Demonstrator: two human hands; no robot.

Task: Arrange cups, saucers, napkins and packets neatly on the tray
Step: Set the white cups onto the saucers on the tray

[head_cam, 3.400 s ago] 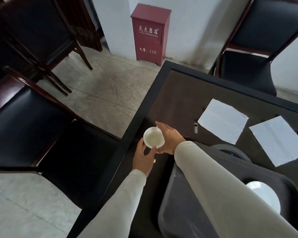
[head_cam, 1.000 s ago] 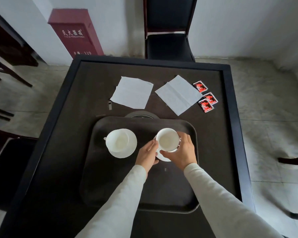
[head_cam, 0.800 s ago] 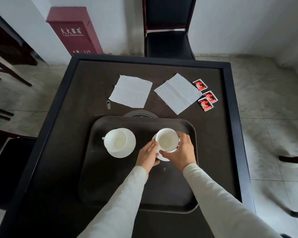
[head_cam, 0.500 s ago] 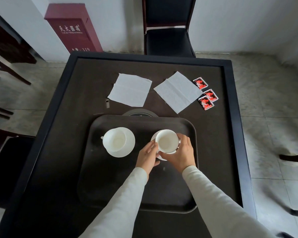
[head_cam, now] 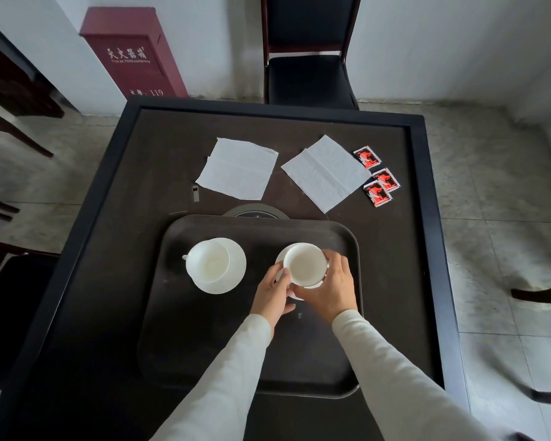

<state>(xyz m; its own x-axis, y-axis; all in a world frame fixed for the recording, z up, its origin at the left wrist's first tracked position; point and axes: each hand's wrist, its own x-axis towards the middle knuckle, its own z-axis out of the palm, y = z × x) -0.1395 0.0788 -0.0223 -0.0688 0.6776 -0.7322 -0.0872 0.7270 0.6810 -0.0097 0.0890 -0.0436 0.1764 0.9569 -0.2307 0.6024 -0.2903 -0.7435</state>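
Carried from the counter's (head_cam: 115, 249) left edge, the right cup (head_cam: 304, 265) is now held over its saucer (head_cam: 296, 295) on the right half of the tray (head_cam: 204, 345). At the tray's left, a left cup (head_cam: 208, 264) is seated on a second saucer (head_cam: 234, 276), and the right cup is gripped by the curled fingers (head_cam: 280, 276) of the left hand (head_cam: 272, 297) and the right hand (head_cam: 331, 291). Beyond the tray, a left napkin (head_cam: 237, 168) and a right napkin (head_cam: 326, 173) are laid flat on the counter, with three red packets (head_cam: 386, 179) just beside the latter.
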